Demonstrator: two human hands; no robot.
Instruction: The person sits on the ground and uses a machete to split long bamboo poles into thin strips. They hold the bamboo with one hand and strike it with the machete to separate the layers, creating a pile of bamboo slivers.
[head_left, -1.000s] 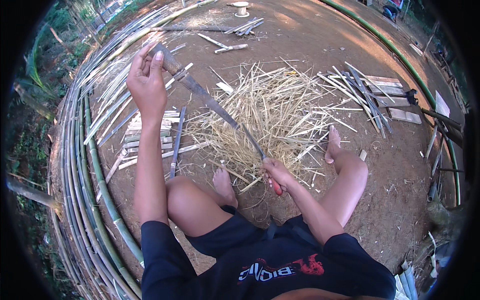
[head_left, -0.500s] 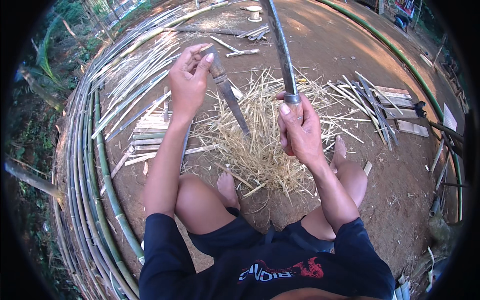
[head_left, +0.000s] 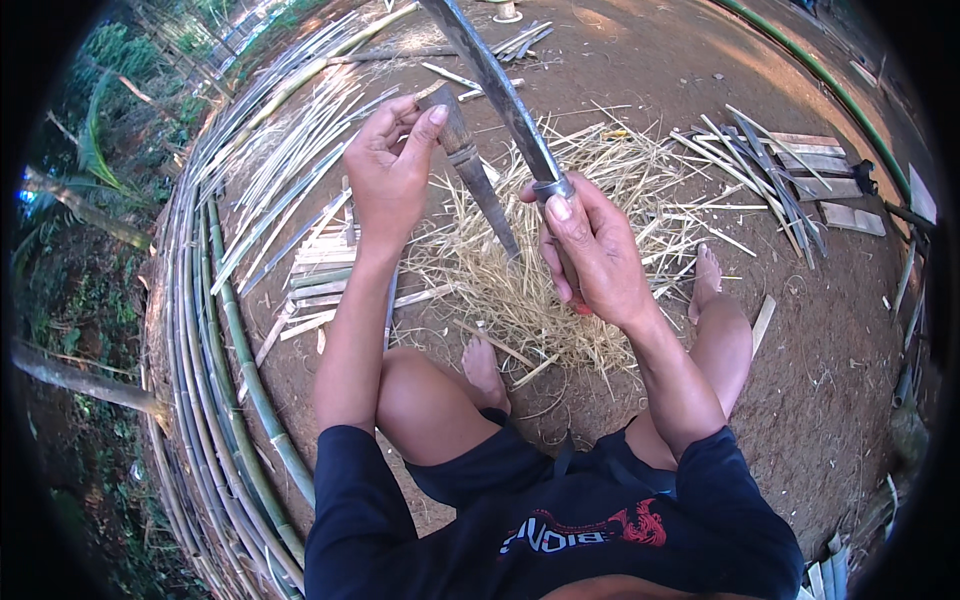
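My left hand (head_left: 392, 175) is closed, with thumb and fingers pinching the wide upper end of a tapered dark wooden piece (head_left: 487, 208). Bands ring it partway down and its narrow tip points downward; whether it is a sheath or a tool I cannot tell. A machete (head_left: 497, 90) is held upright in my right hand (head_left: 598, 250), the fingers wrapped round its handle below a metal collar. Its long dark blade leans to the left, past the upper end of the tapered piece, and runs out of the picture at the top. Something red shows under the right hand.
Between my bare feet lies a heap of pale shavings (head_left: 540, 305). Split strips and slats lie at the right (head_left: 780, 180) and short slats at the left (head_left: 325, 275). Long bamboo poles (head_left: 240, 350) line the left edge; a green pole (head_left: 800, 70) crosses the far right.
The machete blade has tilted to the left, nearer the left hand. The whole view has shifted a little; both hands keep their grips.
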